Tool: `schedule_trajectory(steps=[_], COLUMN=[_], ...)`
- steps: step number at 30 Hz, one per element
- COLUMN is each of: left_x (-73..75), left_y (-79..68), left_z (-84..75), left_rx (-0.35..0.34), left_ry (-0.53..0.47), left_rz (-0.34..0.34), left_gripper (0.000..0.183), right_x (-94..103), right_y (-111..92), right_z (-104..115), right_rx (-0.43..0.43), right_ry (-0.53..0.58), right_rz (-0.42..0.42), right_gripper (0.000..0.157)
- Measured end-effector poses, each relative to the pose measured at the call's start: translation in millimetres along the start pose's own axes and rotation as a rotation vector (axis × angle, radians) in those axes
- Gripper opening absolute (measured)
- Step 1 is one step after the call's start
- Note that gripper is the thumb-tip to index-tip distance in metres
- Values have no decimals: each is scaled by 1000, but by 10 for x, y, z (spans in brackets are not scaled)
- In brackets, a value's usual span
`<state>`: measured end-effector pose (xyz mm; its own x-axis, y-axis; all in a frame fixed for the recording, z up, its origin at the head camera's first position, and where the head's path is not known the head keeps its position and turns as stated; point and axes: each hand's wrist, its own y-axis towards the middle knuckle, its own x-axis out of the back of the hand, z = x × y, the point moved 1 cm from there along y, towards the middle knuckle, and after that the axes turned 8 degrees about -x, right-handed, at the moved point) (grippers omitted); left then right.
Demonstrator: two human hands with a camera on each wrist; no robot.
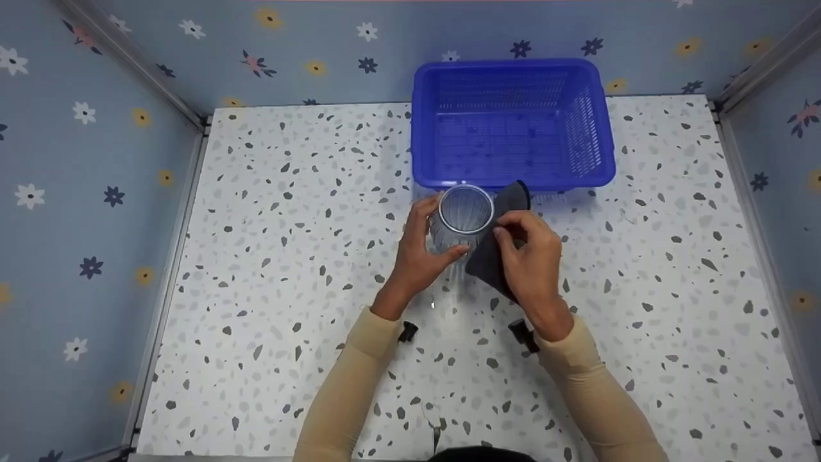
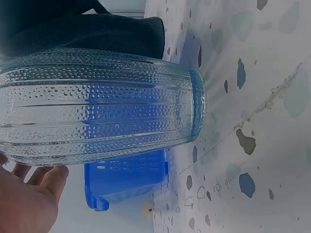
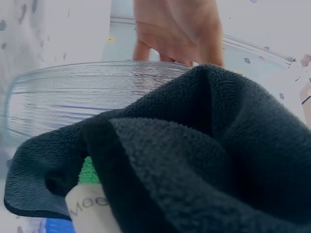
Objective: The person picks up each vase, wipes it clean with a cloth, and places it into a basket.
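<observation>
A clear glass vase (image 1: pixel 466 215) with ribs and raised dots stands upright, its base (image 2: pixel 198 104) down at the speckled table. My left hand (image 1: pixel 423 247) grips it near the rim from the left, thumb in front and fingers behind. On the vase's right side hangs a dark grey cloth (image 1: pixel 490 266), and my right hand (image 1: pixel 532 253) pinches it between thumb and fingertips. The right wrist view shows the folded cloth (image 3: pixel 170 160) against the glass, with a white label (image 3: pixel 92 208) and a bit of green at its lower edge. My right hand is hidden there.
A blue plastic basket (image 1: pixel 513 183) with slotted walls sits just behind the vase, at the back of the table (image 1: pixel 288 256). Flower-patterned panels (image 1: pixel 83 192) enclose the table at the left, back and right.
</observation>
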<state>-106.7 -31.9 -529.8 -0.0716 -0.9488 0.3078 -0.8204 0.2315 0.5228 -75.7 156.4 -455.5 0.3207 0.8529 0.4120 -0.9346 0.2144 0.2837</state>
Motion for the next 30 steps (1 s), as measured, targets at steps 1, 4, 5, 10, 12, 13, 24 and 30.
schedule_trajectory(steps=[1, 4, 5, 10, 12, 13, 24, 30], left_x=[-3, -13, -15, -18, -17, -17, -23, -31], left_y=[0, 2, 4, 8, 7, 7, -3, -13], left_z=[3, 11, 14, 14, 13, 12, 21, 18], left_rx=[-2, -14, -18, -24, -16, -13, -23, -29], left_ry=[-1, -12, -12, -8, -6, -7, -2, -7], left_rz=[-4, -14, -15, -15, -15, -16, -24, -18], left_gripper=[83, 83, 83, 83, 84, 84, 89, 84], right_x=[4, 14, 18, 24, 24, 25, -47, -201], right_y=[3, 8, 8, 12, 8, 5, -66, -132], right_z=[8, 13, 11, -23, -46, -59, -353, -626], right_rx=[-1, -4, -5, 1, 6, 7, -50, -143], right_ry=[-3, -14, -15, -26, -36, -41, -44, -111], right_rz=[2, 5, 6, 10, 11, 10, 11, 56], right_gripper=[7, 8, 8, 8, 8, 8, 9, 9])
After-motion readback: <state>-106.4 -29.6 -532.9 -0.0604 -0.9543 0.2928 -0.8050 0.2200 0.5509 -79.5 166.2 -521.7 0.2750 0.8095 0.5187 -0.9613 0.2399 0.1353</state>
